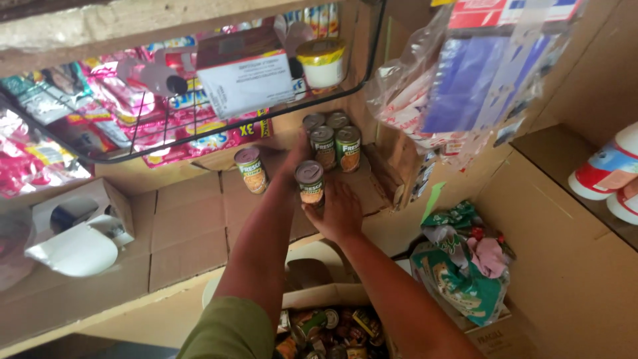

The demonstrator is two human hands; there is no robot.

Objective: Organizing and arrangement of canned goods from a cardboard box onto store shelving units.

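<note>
Cardboard shelf (pixel 189 219), right hand (pixel 340 213) grip closed round can (pixel 310 182)

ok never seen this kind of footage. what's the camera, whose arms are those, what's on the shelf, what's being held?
There is one picture, shot from a camera worn on a person's head, looking down at their own two bare arms; no robot is involved. The right hand grips a tin can from below. The left hand reaches past it to a cluster of similar cans standing on a shelf lined with flattened cardboard; whether it holds one, I cannot tell. One more can stands apart to the left. A wire rack of bright packets hangs above. Below the arms, an open carton holds more cans.
</note>
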